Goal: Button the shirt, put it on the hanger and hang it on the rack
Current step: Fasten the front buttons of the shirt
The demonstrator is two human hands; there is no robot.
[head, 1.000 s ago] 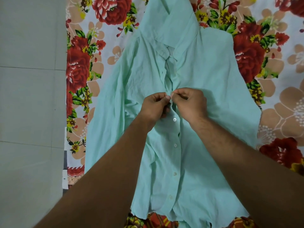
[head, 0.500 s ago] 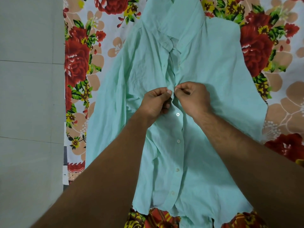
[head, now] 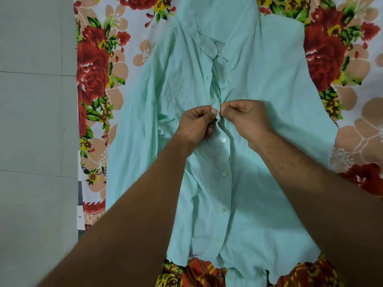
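Person is leaning over a mint shirt [head: 269, 83] that is lying face up on a floral sheet [head: 93, 65], collar [head: 226, 23] on the far side of the hands, hem on the near side by the forearms. Left hand [head: 194, 126] and right hand [head: 248, 119] are meeting at the placket [head: 217, 83], fingertips almost touching, each one pinching a fold of fabric at the front opening. Left is gripping the left edge between thumb and forefinger, right is gripping the opposite edge the same way; other fingers are curling in. Cloth between the two pinches is bunching up into a small ridge. Can't tell whether a button is sitting inside that pinch, fingers are hiding it. Just below the hands, a white button [head: 223, 140] is showing, closed through the placket, with three more running down toward the hem, all looking fastened. Above the hands the placket is gaping open up to the collar. Shirt's sleeves are spreading out to both sides of the hands, left one wrinkling along the sheet's edge. Further left of the left arm, pale floor tiles [head: 35, 121] are showing beyond the sheet.
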